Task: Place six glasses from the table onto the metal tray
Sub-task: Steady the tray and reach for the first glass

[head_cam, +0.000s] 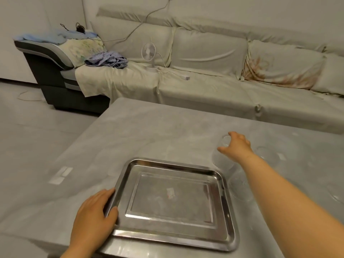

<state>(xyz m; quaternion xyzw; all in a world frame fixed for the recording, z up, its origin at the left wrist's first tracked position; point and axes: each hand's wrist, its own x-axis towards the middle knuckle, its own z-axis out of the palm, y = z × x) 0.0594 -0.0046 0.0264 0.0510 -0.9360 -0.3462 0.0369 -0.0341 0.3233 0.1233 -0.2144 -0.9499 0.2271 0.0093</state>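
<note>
The metal tray point(226, 211) lies empty on the grey table, near its front edge. My left hand point(93, 211) holds the tray's left rim, thumb on top of the rim and fingers along its outside. My right hand point(236, 146) reaches out past the tray's far right corner, fingers spread around a clear glass point(225, 141); I cannot tell whether they touch it. More clear glasses stand to the right, faint against the table: one point(222, 161) under my wrist, one point(239, 187) beside the tray's right rim, one point(264, 154) further right.
The grey table point(149, 131) stretches back to a long sofa point(204, 86) draped in pale cloth. On the sofa stand a small white fan point(149, 51) with its cable and a bundle of striped cloth point(107, 59). A partial glass point(336, 192) shows at the right edge.
</note>
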